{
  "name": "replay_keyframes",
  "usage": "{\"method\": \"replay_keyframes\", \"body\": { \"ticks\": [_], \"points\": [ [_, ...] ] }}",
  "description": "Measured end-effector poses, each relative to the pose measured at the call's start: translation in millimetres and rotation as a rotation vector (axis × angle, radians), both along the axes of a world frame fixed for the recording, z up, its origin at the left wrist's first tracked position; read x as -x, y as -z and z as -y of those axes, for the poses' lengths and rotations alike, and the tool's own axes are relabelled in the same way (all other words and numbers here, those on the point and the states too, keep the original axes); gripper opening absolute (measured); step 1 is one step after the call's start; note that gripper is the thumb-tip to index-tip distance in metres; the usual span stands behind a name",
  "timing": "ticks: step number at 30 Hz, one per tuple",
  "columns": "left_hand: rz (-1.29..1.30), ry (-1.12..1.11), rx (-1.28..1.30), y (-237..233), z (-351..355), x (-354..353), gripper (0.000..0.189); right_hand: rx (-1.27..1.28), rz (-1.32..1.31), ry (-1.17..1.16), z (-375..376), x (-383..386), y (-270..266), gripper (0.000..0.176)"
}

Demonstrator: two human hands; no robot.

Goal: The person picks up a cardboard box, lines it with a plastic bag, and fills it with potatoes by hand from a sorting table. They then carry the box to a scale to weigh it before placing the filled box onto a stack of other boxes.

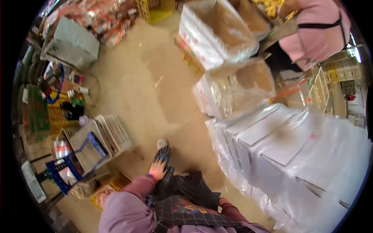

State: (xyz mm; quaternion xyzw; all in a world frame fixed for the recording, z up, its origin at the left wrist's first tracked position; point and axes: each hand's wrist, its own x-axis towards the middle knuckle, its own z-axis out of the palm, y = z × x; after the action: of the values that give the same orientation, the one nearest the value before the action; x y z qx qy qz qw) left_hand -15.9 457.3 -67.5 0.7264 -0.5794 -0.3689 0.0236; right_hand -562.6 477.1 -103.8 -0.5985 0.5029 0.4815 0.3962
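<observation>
My left hand (157, 170) hangs low in front of me, beside the dark checked apron (190, 190) and over my trouser leg. Its fingers are stretched out and apart, dark towards the tips, and I see nothing held in them. Just beyond it a light shoe (162, 143) stands on the floor. Only a small part of my right hand (223, 202) shows at the apron's right edge; its fingers are hidden.
On the right, white boxes (268, 143) stand under clear plastic film. Behind them are an open plastic-lined box (202, 95) and another open box (198, 39). A person in pink (314, 35) bends beside these. At left stand a grey bin (75, 40) and stacked crates (114, 134).
</observation>
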Motion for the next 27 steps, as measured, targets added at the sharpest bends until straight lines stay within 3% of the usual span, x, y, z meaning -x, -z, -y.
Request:
{"method": "replay_keyframes", "body": {
  "ticks": [1,2,3,4,5,6,7,8,9,10,11,12,13,15,16,18,20,22,24,25,27],
  "points": [
    [0.042,-0.264,0.023,-13,-13,-9,0.061,0.283,-0.018,0.229,37,-41,-29,0.042],
    [0.069,-0.686,-0.040,-18,-24,-9,0.053,0.422,-0.032,0.332,79,-85,-55,0.043],
    [0.228,-0.995,0.131,-10,-37,-16,0.042,0.724,0.386,0.458,100,-102,-60,0.042],
    [0.229,-0.968,0.155,-22,-31,-43,0.042,0.544,0.467,0.650,156,-169,-132,0.038],
    [-0.139,-1.392,0.197,-35,-26,-68,0.039,0.400,0.578,1.132,190,-226,-178,0.038],
    [-0.535,-1.795,0.201,-47,-35,-83,0.036,0.499,0.667,0.835,212,-227,-157,0.037],
    [-0.592,-1.701,0.268,-43,-42,-106,0.036,0.412,0.873,0.958,233,-269,-201,0.037],
    [-0.645,-1.609,0.333,-42,-39,-136,0.037,0.376,0.803,0.929,252,-315,-264,0.038],
    [-0.746,-1.523,0.272,-71,-26,-167,0.038,0.170,0.919,1.190,265,-333,-263,0.039],
    [-0.624,-1.251,0.317,-65,-20,-203,0.041,-0.039,1.033,1.445,270,-340,-252,0.040],
    [-0.664,-1.206,0.341,-82,-3,-232,0.042,-0.045,1.032,1.458,266,-344,-250,0.040],
    [-0.703,-1.156,0.363,-107,15,-257,0.043,0.081,0.900,1.305,264,-348,-248,0.040],
    [-0.795,-1.245,0.371,-131,32,-277,0.043,0.198,0.770,1.149,265,-352,-239,0.041],
    [-0.912,-1.434,0.377,-166,64,-311,0.042,0.418,0.480,0.458,262,-340,-199,0.036],
    [-0.900,-1.426,0.386,-169,82,-325,0.042,0.454,0.376,0.454,259,-345,-191,0.039],
    [-0.970,-1.498,0.371,-168,112,-353,0.042,0.437,0.551,0.571,273,-358,-158,0.042],
    [-0.980,-1.414,0.354,-120,134,-381,0.033,0.572,0.606,0.768,300,-371,-93,0.041],
    [-0.726,-1.179,0.164,-114,163,-393,0.033,0.501,0.592,0.626,380,-435,-152,0.043],
    [0.011,-0.180,0.204,-92,166,-430,0.030,0.572,0.614,0.500,468,-497,-189,0.044],
    [-0.028,-0.166,0.323,-108,186,-436,0.028,0.616,0.642,0.568,515,-546,-257,0.041],
    [-0.165,-0.338,0.060,-123,219,-479,0.029,0.566,0.791,0.545,605,-589,-246,0.039]
  ]
}}
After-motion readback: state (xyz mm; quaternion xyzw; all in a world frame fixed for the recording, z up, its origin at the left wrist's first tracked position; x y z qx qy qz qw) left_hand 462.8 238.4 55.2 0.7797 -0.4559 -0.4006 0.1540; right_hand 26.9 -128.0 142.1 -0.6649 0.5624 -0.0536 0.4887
